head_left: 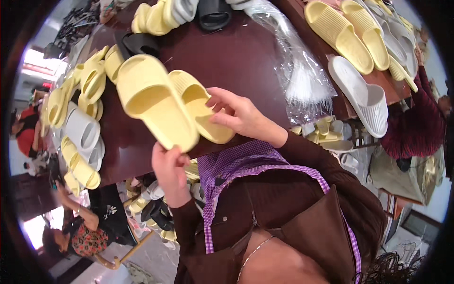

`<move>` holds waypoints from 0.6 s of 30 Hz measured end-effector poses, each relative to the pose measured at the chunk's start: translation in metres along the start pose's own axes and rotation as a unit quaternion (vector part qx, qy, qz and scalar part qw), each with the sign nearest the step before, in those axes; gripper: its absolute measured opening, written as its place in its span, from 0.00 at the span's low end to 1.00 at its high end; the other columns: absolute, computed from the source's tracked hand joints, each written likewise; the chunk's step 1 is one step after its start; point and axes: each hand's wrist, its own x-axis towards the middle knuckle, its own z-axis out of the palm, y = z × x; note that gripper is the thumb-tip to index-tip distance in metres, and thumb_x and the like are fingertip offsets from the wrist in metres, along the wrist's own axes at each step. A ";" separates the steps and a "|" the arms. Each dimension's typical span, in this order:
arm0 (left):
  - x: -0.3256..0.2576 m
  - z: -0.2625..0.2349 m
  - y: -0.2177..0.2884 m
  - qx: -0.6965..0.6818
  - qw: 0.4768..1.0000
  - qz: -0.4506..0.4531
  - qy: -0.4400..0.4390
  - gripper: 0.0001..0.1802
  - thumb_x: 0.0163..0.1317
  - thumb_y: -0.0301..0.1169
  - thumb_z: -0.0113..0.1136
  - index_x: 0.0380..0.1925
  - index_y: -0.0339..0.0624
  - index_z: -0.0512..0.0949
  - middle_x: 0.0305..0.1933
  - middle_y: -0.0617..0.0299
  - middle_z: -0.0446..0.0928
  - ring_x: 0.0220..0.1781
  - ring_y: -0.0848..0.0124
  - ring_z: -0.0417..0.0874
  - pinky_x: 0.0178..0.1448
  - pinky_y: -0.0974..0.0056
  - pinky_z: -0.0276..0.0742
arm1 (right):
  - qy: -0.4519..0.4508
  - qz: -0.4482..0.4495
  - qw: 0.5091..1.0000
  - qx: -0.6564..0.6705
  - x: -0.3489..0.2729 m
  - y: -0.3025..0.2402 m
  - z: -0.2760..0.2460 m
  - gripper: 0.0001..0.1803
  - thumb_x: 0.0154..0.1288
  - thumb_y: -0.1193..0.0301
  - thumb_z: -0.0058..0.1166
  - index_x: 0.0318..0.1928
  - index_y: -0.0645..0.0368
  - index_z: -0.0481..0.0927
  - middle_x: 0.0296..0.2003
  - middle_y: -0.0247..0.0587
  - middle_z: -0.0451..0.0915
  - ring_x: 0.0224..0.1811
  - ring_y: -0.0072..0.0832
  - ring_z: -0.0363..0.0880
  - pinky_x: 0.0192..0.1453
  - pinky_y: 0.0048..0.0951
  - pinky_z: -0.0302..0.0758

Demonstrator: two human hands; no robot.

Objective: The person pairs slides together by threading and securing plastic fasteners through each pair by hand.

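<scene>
1. My left hand [169, 171] is clamped on the near end of a big yellow slide [152, 98], thumb on top and fingers wrapped under. That grip lets me tip its strap and footbed up toward my face.

2. My right hand [241, 116] pinches the second yellow slide [201, 111] along its inner edge and presses it against the first. The pair sits side by side, the big one overlapping the other a little. Both are in the air, just above the near edge of the tabletop [236, 57].

3. So my hands are apart, each shut on its own slide, with the two soles touching between them.

4. Along the left edge of the tabletop runs a row of yellow slides [87, 87] stood on their sides, with grey slides [82, 130] tucked in among them. Packed that way they take little room.

5. At the far edge lie a black slide [213, 14] and more yellow ones. A clear plastic bag [295, 71] trails across the right part of the tabletop.

6. On the right edge a white slide [364, 97] lies with its sole up, and a yellow pair [350, 35] lies beyond it, sole up too.

7. More slides are heaped under the near edge, by my apron [246, 161]. Another person in a dark red sleeve [416, 123] sits at the right.
</scene>
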 end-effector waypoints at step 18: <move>0.222 0.045 0.021 0.583 0.769 0.256 -0.056 0.16 0.57 0.37 0.59 0.36 0.34 0.80 0.35 0.50 0.80 0.38 0.58 0.81 0.45 0.61 0.75 | 0.116 0.129 0.983 -0.054 -0.023 0.025 -0.049 0.28 0.58 0.74 0.53 0.60 0.67 0.66 0.45 0.50 0.79 0.45 0.33 0.79 0.49 0.29 0.75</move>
